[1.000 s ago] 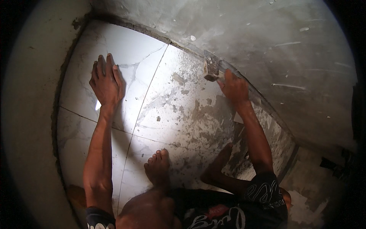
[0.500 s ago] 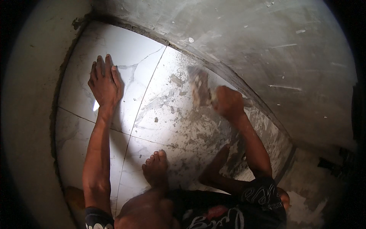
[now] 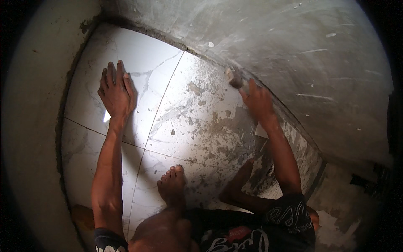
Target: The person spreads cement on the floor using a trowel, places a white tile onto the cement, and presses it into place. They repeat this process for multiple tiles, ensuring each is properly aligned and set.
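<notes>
My left hand (image 3: 116, 92) lies flat on a white marble-patterned floor tile (image 3: 145, 96), fingers stretched out, with nothing in it. At the base of the grey wall, my right hand (image 3: 258, 101) is closed around the handle of what looks like a small brush (image 3: 234, 79). Its brown and pale head is partly blurred and sits by the joint between floor and wall. Grey cement residue (image 3: 220, 126) and crumbs cover the tile below and beside my right hand.
A rough grey plastered wall (image 3: 319, 80) rises along the far right side. Another wall (image 3: 33, 126) stands at the left, with a dark gap along the tiles. My bare foot (image 3: 172, 185) rests on the tiles near the middle. A brown object (image 3: 82, 216) lies at lower left.
My right hand has swept the brush up and to the right, from over the tile to the foot of the wall. My left hand has stayed in place.
</notes>
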Demonstrator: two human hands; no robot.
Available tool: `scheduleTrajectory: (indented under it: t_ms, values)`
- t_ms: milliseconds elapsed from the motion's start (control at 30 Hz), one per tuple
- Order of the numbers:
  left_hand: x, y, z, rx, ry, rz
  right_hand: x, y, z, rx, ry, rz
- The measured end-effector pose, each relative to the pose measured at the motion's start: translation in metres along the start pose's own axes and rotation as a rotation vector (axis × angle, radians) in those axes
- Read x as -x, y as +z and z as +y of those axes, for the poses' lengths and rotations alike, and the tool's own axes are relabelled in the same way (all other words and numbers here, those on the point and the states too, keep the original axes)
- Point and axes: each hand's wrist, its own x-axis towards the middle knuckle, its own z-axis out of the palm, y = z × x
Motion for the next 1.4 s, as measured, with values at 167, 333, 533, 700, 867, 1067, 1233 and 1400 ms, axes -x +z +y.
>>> scheduleTrajectory:
  t_ms: [167, 333, 533, 700, 867, 1067, 1233, 1400]
  values:
    - [0.006, 0.002, -0.006, -0.028, 0.004, 0.019, 0.007, -0.007, -0.025, 0.001, -0.119, 0.039]
    - [-0.001, -0.003, 0.003, 0.012, 0.012, 0.015, 0.01, 0.004, 0.004, 0.108, -0.02, 0.052]
    - [0.001, -0.002, -0.005, -0.029, 0.011, 0.023, 0.013, 0.0, -0.02, -0.04, -0.151, 0.121]
    - [-0.002, -0.004, -0.001, -0.009, 0.023, 0.034, -0.006, 0.011, 0.006, -0.031, 0.136, -0.048]
    - [-0.002, -0.011, 0.007, 0.084, 0.016, 0.018, 0.017, 0.003, -0.028, -0.193, -0.02, -0.035]
    - [0.001, -0.013, 0.004, 0.011, 0.062, 0.053, 0.021, -0.04, -0.059, -0.725, 0.322, -0.278]
    - [0.001, -0.022, 0.016, 0.01, -0.001, -0.04, 0.037, -0.021, -0.035, -0.284, 0.084, 0.025]
    - [-0.002, -0.016, 0.016, 0.032, 0.004, -0.027, 0.025, -0.008, -0.026, -0.078, -0.041, 0.143]
